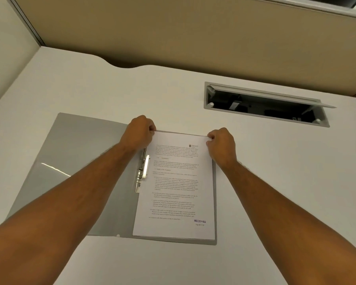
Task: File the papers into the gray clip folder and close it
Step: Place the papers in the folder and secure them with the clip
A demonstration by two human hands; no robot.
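The gray clip folder (74,161) lies open flat on the white desk, its left cover bare and shiny. A stack of printed papers (175,192) with a blue RECEIVED stamp lies on the folder's right half. The metal spring clip (143,170) sits along the spine, at the papers' left edge, its lever raised. My left hand (139,132) pinches the stack's top left corner. My right hand (221,142) pinches the top right corner. Both forearms reach in from the bottom of the view.
An open cable hatch (265,105) with a raised lid is set into the white desk (173,93) at the back right. Beige partition walls (173,33) close off the desk behind and to the left. A curved cut-out notches the desk's back edge.
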